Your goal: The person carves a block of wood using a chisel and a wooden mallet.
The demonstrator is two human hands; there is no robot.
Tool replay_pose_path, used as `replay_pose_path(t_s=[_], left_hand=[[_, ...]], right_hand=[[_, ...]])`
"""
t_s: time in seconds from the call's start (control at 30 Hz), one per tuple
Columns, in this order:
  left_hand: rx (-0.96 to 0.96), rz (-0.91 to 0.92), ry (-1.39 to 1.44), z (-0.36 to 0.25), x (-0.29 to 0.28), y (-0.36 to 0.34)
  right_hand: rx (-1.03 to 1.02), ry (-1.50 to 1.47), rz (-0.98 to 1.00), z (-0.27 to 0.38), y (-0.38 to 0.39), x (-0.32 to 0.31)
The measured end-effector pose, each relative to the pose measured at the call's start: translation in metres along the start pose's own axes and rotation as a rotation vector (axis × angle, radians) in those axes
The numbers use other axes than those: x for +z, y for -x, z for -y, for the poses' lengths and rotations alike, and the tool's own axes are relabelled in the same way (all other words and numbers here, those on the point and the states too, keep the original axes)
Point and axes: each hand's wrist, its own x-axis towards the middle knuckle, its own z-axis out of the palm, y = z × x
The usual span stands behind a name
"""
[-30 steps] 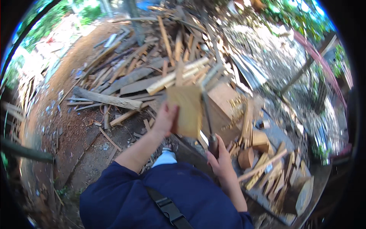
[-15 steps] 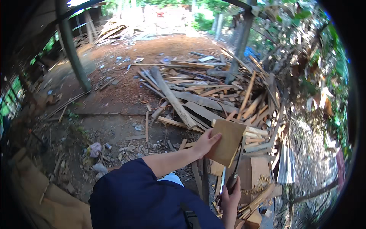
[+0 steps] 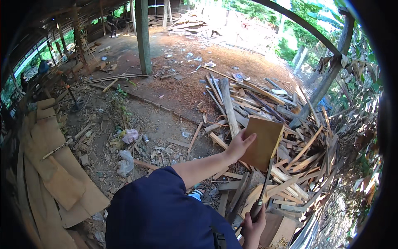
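Observation:
My left hand [image 3: 239,147] grips a square tan wooden board [image 3: 263,141] by its left side, holding it out in front of me, upright and slightly tilted. My right hand [image 3: 255,226] is closed round the dark handle of a long, narrow blade [image 3: 268,175], low at the right near my body. The blade reaches up to the board's lower right edge and seems to touch it. Behind the board lies a heap of scrap planks and sticks [image 3: 257,99].
A person [image 3: 111,25] stands far back under the roof. A concrete post [image 3: 144,45] rises ahead, a leaning post [image 3: 319,95] at right. Cardboard sheets [image 3: 78,195] lie at left, plastic bags [image 3: 124,164] and wood bits [image 3: 178,143] on the ground. Foliage [image 3: 360,74] borders the right.
My head has swung left and up, bringing the yard and cardboard into view. Board and blade have shifted right in the picture, both still held, the board now higher relative to my body.

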Motion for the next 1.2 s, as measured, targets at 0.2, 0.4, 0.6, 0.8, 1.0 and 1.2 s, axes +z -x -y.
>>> replay_pose_path(t_s=[0.2,0.4,0.6,0.8,1.0,1.2], left_hand=[[-0.059,0.225,-0.288,0.010,-0.009,0.011],[-0.300,-0.044,0.612,0.026,-0.042,-0.055],[-0.511,-0.042,0.302,0.069,-0.016,-0.051],[-0.652,-0.080,0.435,0.064,0.044,-0.056],[-0.592,-0.047,0.391,0.107,0.072,-0.058],[-0.838,0.021,0.358,0.101,0.119,-0.024]], right_hand=[[0.155,-0.389,-0.138,0.017,-0.037,-0.001],[0.137,-0.696,-0.102,0.009,-0.036,0.002],[0.453,-0.605,0.157,0.010,-0.024,0.001],[0.519,-0.645,0.141,0.017,-0.022,0.001],[0.531,-0.560,0.075,0.016,-0.011,-0.006],[0.547,-0.608,-0.018,0.016,0.015,-0.016]])
